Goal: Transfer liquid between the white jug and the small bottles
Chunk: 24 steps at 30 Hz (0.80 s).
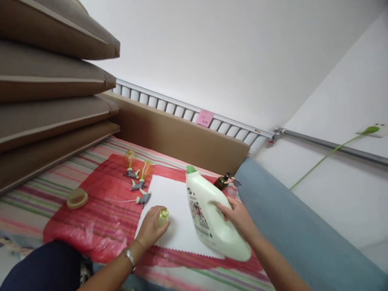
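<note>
One wearer, bare forearms [271, 258]: silver-toned bracelet [130, 260] and fine thin cord [140, 243] at left wrist [136, 250]; dark navy legwear [42, 266], apparently trousers, lower left.

Jug [206, 212] right of bottle [163, 218]; spray head [144, 198] at left edge of sheet [169, 192]; board [178, 137] behind.

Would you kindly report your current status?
Left fingers around small, translucent yellow bottle. Right fingers gripping large, pale-green plastic jug, tilted. Gray-and-green plastic spray trigger lying nearby.

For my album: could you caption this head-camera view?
Left hand around a small yellow bottle, right hand gripping a large pale-green jug, a white sheet spread below.
</note>
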Available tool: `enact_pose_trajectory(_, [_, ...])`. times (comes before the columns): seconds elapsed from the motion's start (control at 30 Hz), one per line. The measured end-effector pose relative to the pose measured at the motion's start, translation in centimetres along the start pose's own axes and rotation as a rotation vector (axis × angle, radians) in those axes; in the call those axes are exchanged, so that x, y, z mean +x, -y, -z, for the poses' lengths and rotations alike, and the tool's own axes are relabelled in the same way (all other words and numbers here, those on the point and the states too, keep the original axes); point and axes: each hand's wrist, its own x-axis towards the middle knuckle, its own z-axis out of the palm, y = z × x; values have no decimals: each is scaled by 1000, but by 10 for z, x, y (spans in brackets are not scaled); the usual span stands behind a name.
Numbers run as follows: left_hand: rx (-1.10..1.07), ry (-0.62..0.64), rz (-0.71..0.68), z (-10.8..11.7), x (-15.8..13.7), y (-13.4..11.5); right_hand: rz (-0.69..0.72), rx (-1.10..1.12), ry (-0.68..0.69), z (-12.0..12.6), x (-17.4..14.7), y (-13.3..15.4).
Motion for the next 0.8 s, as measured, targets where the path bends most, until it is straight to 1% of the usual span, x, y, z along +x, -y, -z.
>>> enact_pose_trajectory(0.1, [16,-21,-26,-2,0,1,-16,-205,143,17,-26,0])
enact_pose_trajectory(0.17, [21,-24,-39,-1,0,1,-6,-265,233,21,-39,0])
enact_pose_trajectory(0.23, [25,-17,-49,0,0,1,31,-305,275,23,-49,2])
enact_pose_trajectory(0.33, [36,12,-55,1,0,-1,101,-379,310,22,-58,8])
enact_pose_trajectory(0.43, [36,36,-60,2,0,-4,134,-469,349,20,-60,13])
enact_pose_trajectory(0.67, [40,67,-56,0,-1,-8,204,-677,360,17,-55,17])
enact_pose_trajectory(0.8, [40,76,-49,1,0,-7,232,-751,369,17,-51,26])
